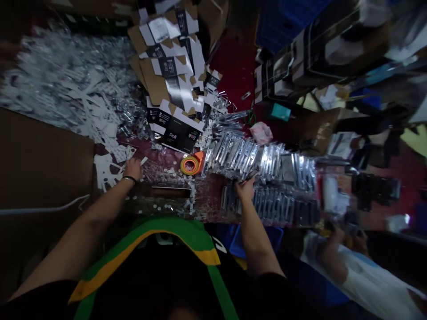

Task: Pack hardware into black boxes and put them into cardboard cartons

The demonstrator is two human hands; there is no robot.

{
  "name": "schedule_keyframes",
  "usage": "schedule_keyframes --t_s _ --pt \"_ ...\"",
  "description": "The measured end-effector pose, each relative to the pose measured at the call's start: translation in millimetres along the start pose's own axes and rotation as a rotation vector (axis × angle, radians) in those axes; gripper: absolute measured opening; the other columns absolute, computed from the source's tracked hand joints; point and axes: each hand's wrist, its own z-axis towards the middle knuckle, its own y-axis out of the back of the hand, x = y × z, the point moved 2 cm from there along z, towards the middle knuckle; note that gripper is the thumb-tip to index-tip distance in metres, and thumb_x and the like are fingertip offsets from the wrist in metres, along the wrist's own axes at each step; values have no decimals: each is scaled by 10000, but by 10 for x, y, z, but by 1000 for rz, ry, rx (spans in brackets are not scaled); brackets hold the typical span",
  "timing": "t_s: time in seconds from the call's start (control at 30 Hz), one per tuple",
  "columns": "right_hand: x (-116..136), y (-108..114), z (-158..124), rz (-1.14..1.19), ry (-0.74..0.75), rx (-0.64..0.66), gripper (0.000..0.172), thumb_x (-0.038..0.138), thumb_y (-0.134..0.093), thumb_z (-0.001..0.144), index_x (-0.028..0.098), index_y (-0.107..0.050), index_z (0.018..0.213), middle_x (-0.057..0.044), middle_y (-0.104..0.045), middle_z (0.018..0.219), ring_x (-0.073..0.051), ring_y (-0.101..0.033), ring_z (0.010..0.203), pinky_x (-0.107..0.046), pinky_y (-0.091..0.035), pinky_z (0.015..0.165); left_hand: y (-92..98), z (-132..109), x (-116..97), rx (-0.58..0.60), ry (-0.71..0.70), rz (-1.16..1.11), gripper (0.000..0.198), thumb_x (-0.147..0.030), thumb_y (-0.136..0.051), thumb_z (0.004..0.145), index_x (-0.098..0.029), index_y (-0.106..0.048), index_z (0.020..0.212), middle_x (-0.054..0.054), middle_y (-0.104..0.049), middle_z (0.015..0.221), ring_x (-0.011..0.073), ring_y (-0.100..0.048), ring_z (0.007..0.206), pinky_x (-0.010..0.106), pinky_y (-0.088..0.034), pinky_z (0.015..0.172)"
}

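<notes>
Left hand (132, 169) is resting half-curled beside white card scraps (110, 164), lower left of frame; cannot tell if it holds anything. Right hand (245, 189) is clenching a dark strip (251, 177) against bagged metal parts (263, 162), center right. Tape roll (190, 165) is lying between them.

A roll of tape (190, 165) is positioned on the red work surface (233, 66), and a crumpled pink cloth (261, 132) is located beside it. Stacked black boxes (300, 58) are placed upper right, near a blue crate (273, 22). A white-sleeved co-worker (367, 280) is seen lower right.
</notes>
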Motion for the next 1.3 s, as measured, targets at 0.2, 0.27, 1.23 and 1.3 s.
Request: schedule_keyframes --t_s 0.2,0.27,1.23,1.3 --pt "-134 -59 -94 158 -50 -225 774 378 -572 891 23 -367 1548 -289 -638 1353 -379 -649 1220 -501 -507 1038 192 -228 -88 -142 42 -140 518 -191 -582 871 -82 -592 1378 192 -575 1311 356 -516 1293 491 -411 1168" --pt "-248 129 16 224 61 -360 717 387 -554 902 43 -444 1521 -275 -640 1349 -387 -634 1221 -519 -506 1033 237 -339 -169 -178 30 -163 536 -203 -566 890 -110 -579 1417 172 -550 1361 332 -499 1325 464 -406 1185" --pt "2051 -467 -848 651 465 302 646 546 -525 874 142 -389 1359 -224 -626 1289 -320 -668 1164 -453 -583 957 486 48 -562 -272 245 -540 341 -78 -588 812 -130 -753 1106 139 -702 1133 260 -649 1055 396 -519 994" --pt "1665 -154 -665 790 489 111 716 668 -460 841 173 -387 1352 -214 -633 1238 -346 -690 1119 -501 -612 903 480 24 -359 -301 253 -522 320 -82 -609 808 -148 -756 1085 132 -683 1143 260 -646 1053 383 -525 991"
